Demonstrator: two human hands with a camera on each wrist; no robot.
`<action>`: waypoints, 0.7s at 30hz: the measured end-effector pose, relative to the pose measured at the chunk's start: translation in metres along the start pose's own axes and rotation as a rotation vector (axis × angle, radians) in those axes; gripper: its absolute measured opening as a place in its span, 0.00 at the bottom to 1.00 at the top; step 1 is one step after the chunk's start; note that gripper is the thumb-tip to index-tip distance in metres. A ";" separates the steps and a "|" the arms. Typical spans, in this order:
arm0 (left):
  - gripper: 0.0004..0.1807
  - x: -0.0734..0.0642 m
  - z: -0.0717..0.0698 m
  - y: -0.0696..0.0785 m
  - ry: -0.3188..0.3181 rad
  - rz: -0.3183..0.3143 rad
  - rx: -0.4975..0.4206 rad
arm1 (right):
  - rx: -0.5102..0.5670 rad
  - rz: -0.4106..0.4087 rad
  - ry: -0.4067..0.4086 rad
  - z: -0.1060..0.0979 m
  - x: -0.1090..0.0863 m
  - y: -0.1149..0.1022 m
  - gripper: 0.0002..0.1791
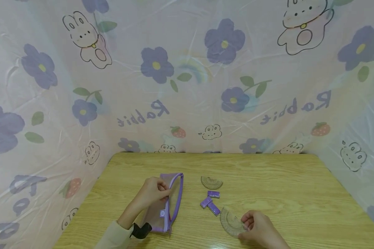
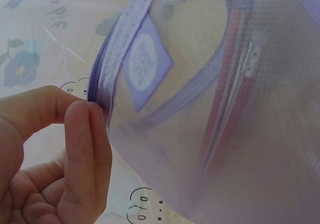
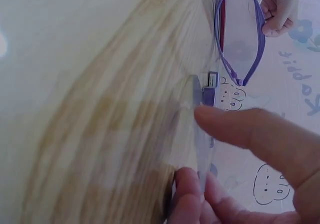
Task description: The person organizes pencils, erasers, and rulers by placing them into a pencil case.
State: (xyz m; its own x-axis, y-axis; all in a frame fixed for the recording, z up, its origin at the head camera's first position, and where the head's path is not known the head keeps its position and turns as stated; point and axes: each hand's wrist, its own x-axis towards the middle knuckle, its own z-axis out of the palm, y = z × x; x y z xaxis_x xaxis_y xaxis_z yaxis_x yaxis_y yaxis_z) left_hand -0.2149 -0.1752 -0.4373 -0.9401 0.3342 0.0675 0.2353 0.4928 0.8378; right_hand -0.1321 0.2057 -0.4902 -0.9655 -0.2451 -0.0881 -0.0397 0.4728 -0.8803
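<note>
My left hand (image 1: 151,191) pinches the zipper edge of a see-through purple mesh pencil pouch (image 1: 155,216), holding its mouth wide apart. Through the mesh, red pencils (image 2: 242,94) show inside, one with an eraser end. On the right, my right hand (image 1: 258,228) holds a clear protractor (image 1: 229,221) by its straight edge, between thumb and fingers. In the right wrist view that protractor (image 3: 196,92) appears edge-on, near the tabletop; whether it touches the wood I cannot tell.
Between the hands lie three small purple blocks (image 1: 214,208), like sleeved erasers, two of them touching. Behind them a second clear protractor (image 1: 211,182) lies flat on the wooden table (image 1: 283,180). A printed rabbit-and-flower curtain (image 1: 187,103) surrounds the table's back and sides.
</note>
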 end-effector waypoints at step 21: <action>0.05 0.001 -0.001 0.001 0.010 -0.014 0.005 | 0.337 0.049 -0.152 -0.022 0.005 0.014 0.17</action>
State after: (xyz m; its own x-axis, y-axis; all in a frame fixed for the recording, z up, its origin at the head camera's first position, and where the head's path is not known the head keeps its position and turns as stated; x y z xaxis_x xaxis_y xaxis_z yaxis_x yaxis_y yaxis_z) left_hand -0.2162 -0.1755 -0.4358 -0.9457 0.3193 0.0609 0.2230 0.5011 0.8362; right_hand -0.1434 0.2302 -0.4928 -0.9140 -0.3635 -0.1801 0.1174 0.1880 -0.9751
